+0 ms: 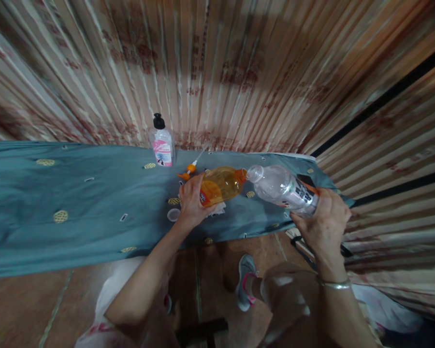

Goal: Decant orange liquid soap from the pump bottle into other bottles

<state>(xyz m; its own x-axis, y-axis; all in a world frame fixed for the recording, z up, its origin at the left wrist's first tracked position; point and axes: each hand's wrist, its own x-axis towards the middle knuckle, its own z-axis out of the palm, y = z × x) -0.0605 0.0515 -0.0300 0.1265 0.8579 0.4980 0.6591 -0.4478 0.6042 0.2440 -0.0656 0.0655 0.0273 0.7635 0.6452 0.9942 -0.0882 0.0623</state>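
Our left grip (192,202) clasps the orange bottle (224,183) over the counter (94,241); right grip (326,220), clear bottle (275,183) at three o'clock, mouth to mouth. Pump (190,168), ten o'clock, already off; what remains, we cannot tell.

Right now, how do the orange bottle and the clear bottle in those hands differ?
Colour: the orange bottle is see-through orange; the clear bottle is colourless.
Hold: the left hand grips the orange bottle, the right hand the clear bottle.
Direction: in the picture, the orange bottle's mouth points right, the clear bottle's left.
Shared: both are labelled, held sideways and show no cap, their mouths meeting or nearly so.
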